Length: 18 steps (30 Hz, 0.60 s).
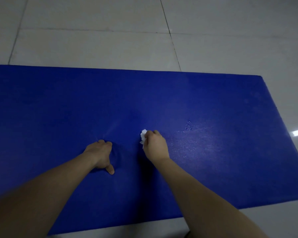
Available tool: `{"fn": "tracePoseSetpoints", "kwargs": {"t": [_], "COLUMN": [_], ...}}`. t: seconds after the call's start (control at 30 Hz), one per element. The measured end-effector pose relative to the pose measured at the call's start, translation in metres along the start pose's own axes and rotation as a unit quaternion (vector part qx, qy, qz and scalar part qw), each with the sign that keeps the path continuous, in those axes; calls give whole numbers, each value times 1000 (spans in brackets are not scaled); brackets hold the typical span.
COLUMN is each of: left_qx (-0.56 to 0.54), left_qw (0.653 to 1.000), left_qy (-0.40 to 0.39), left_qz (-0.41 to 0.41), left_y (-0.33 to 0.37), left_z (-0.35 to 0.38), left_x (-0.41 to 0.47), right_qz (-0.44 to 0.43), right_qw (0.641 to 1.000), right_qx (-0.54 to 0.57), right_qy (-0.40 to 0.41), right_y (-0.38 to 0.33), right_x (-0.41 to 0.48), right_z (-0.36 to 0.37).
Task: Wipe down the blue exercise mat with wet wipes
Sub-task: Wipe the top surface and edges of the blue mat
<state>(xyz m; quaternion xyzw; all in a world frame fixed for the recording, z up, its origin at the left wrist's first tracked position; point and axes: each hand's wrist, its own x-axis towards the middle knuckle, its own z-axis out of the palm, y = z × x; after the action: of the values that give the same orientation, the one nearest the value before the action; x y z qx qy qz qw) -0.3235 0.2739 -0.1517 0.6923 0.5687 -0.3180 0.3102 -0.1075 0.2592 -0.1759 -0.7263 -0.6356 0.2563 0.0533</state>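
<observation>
blue mat [58, 103] lies flat on the pale tiled floor [93, 40]. near the mat's middle the right hand [155, 146] grips a crumpled white wipe [143, 135] against the mat. just beside it, the left hand [100, 154] presses down on curled fingers, thumb out, holding nothing. a damp sheen shows on the mat beyond the right hand.

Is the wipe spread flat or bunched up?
Bunched up: the wet wipe shows as a crumpled white wad gripped by the right hand on the blue mat.

right hand [154, 145] grips wipe [143, 135] | left hand [100, 154] presses mat [213, 103]
</observation>
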Motion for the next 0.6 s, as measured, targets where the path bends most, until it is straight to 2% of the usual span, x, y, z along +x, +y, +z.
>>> {"fn": "tracePoseSetpoints", "kwargs": {"t": [0.1,0.3,0.43,0.5,0.6], "left_qx": [-2,-10,-7,-3,4], "left_qw": [1000,1000,1000,1000,1000], "left_qy": [0,-2,-1,1,5], "left_qz": [-1,-2,-4,-3,-2], "left_y": [0,1,0,0,0], "left_z": [0,1,2,1,2], "left_x": [0,1,1,2,5], "right_qz": [6,203,313,307,229], "right_qw": [1000,973,935,938,964], "right_qx": [9,20,73,62,39], "right_qy": [22,111,151,147,125], "right_y": [26,135,158,147,113], "right_x": [2,13,25,36,48], "right_z": [-23,-68,-92,-92,-69]}}
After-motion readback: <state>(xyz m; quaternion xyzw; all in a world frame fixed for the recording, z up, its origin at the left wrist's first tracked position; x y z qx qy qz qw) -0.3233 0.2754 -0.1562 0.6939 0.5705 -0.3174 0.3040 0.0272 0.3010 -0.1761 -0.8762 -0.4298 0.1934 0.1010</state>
